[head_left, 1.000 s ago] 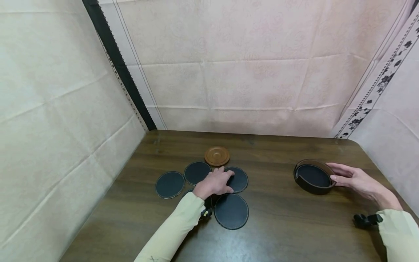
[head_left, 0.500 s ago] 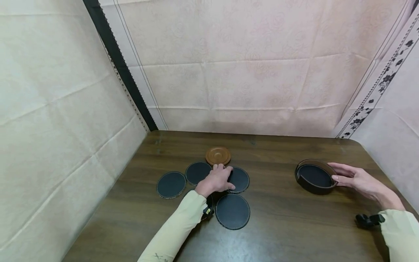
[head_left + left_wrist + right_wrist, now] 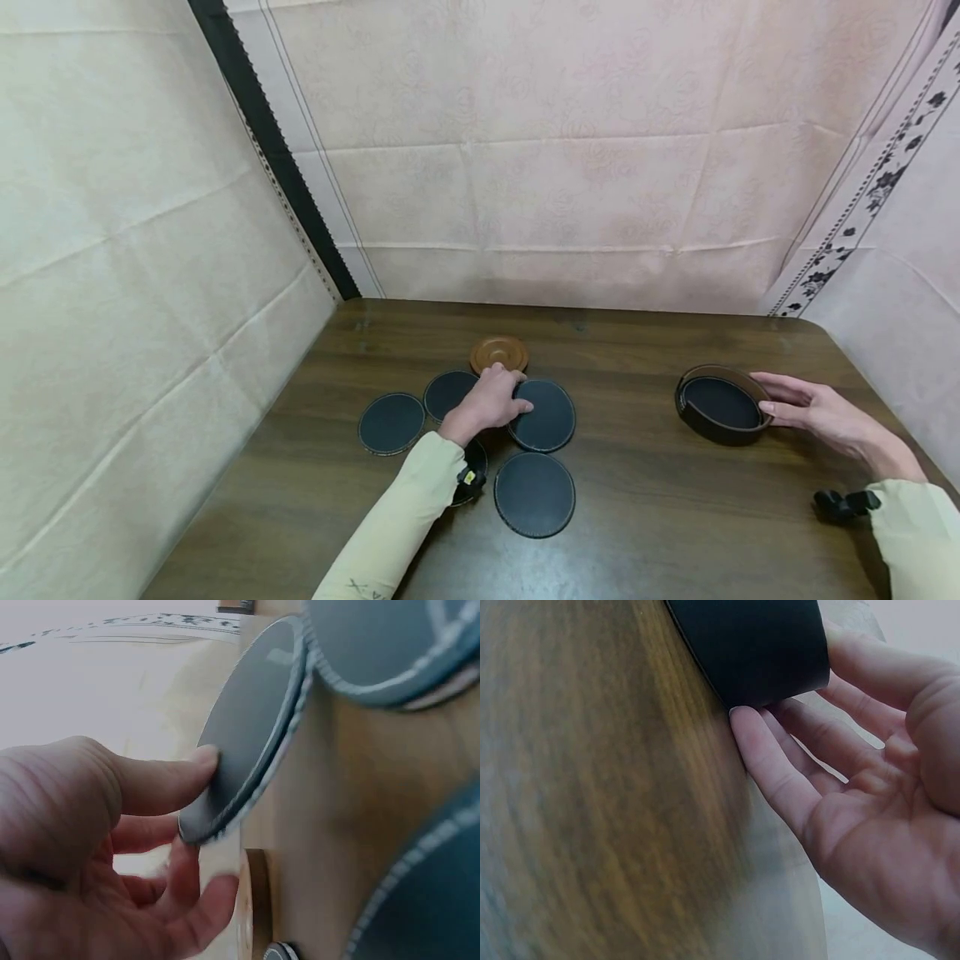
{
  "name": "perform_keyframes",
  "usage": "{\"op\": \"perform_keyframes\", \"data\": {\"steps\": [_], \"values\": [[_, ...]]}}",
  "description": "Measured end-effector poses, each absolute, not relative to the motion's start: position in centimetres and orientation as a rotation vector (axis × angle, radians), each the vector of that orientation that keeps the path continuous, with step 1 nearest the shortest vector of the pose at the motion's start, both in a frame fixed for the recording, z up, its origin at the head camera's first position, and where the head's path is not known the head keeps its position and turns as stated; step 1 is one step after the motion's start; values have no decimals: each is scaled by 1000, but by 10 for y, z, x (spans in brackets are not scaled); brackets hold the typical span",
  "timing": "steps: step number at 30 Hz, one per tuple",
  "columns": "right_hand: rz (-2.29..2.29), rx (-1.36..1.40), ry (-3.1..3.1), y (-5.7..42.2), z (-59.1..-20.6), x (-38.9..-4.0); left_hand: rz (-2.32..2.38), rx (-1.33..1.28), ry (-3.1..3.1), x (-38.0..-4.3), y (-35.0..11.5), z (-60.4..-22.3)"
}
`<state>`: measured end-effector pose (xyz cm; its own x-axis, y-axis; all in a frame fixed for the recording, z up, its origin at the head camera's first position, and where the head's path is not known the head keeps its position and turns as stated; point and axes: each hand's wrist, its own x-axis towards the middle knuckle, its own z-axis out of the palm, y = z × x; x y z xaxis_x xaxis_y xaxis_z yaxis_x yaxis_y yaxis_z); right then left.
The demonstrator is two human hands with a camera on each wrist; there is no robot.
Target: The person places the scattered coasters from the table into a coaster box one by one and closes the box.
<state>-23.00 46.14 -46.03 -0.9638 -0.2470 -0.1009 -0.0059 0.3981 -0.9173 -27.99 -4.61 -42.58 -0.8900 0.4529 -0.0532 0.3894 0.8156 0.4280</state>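
Observation:
In the head view, my left hand [image 3: 491, 400] pinches the near-left edge of a round dark coaster [image 3: 546, 417]. The left wrist view shows the thumb on the face of this stitched coaster [image 3: 251, 712] and a finger under its edge, with the coaster tilted up on the held side. Over on the right, my right hand [image 3: 813, 412] holds the side of a round dark coaster holder [image 3: 720, 429], with the thumb at its rim. A coaster [image 3: 722, 402] lies inside it. In the right wrist view, the fingers rest against the holder's outer wall [image 3: 761, 652].
Other dark coasters lie about the left hand: one in front [image 3: 535, 496], one far left [image 3: 391, 423], one behind [image 3: 447, 393], one partly under the wrist [image 3: 474, 471]. A brown wooden disc [image 3: 498, 352] sits behind them on the wooden table [image 3: 637, 517]. Cloth walls [image 3: 585, 167] surround it.
My left hand has drawn back slightly to the left and now lifts the coaster's edge. The coaster in front has slid a little nearer to me. The right hand stays on the holder.

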Motion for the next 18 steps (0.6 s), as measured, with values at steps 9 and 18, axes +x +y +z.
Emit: {"op": "perform_keyframes", "data": {"steps": [9, 18], "values": [[-1594, -246, 2432, 461, -461, -232, 945, 728, 2683, -281, -42, -410], [-1556, -199, 2460, 463, -461, -231, 976, 792, 2620, -285, -27, -397]]}}
